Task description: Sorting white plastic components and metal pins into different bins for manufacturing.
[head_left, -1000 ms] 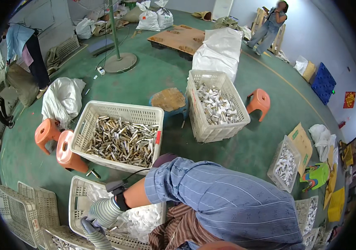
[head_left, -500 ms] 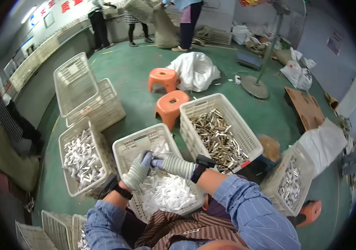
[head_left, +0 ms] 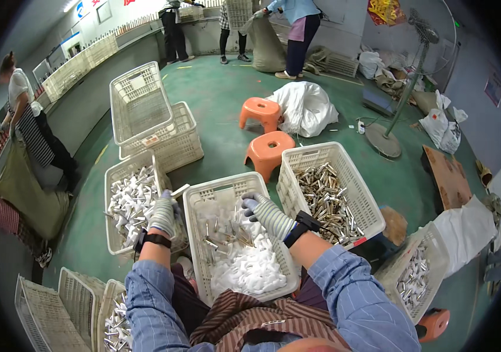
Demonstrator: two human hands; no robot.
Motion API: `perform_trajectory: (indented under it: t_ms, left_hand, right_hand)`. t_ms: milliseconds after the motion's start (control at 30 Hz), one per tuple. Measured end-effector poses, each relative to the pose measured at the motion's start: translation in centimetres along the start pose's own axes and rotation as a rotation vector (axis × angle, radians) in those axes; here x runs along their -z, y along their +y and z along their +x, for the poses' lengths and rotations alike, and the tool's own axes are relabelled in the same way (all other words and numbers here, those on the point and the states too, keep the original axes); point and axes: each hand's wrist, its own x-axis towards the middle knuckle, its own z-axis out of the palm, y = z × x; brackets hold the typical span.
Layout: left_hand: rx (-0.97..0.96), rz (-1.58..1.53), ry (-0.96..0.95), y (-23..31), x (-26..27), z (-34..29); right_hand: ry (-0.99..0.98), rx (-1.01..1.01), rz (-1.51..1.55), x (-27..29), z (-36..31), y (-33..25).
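My left hand [head_left: 165, 215], in a striped grey-white glove, is closed on a slim white plastic piece [head_left: 180, 190] that sticks out past the fingertips. It is between the left crate [head_left: 111, 205], filled with white pieces with metal parts [head_left: 130, 202], and the middle crate [head_left: 190, 234]. My right hand [head_left: 269, 216], gloved alike, hovers over the middle crate with fingers apart and nothing visible in them. Below it lie a heap of white plastic pieces [head_left: 250, 270] and some loose metal tubes [head_left: 220, 239]. Metal tubes [head_left: 323, 199] fill the right crate [head_left: 350, 170].
Stacked crates [head_left: 162, 132] stand at the far left, more crates [head_left: 71, 305] at the lower left. Two orange stools [head_left: 269, 152] and a white sack [head_left: 306, 108] are ahead. A fan stand [head_left: 385, 141] and another crate of parts [head_left: 432, 252] are rightward. Several people work farther off.
My hands were together over the middle crate; they have parted. The left went left to the crate's edge with the white piece, the right moved rightward and opened. The view has shifted.
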Motion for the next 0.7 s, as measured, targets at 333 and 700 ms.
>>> perform_trajectory:
  t_ms: [333,700]
  left_hand:
    - [-0.065,-0.388,0.130,0.0,7.7,2.3]
    - [-0.052,-0.569,-0.711,4.0,1.5,-0.8]
  right_hand:
    - [-0.060,-0.041,0.001,-0.7,-0.5,1.3]
    - [-0.037,-0.121,0.208,2.3,6.8,8.4]
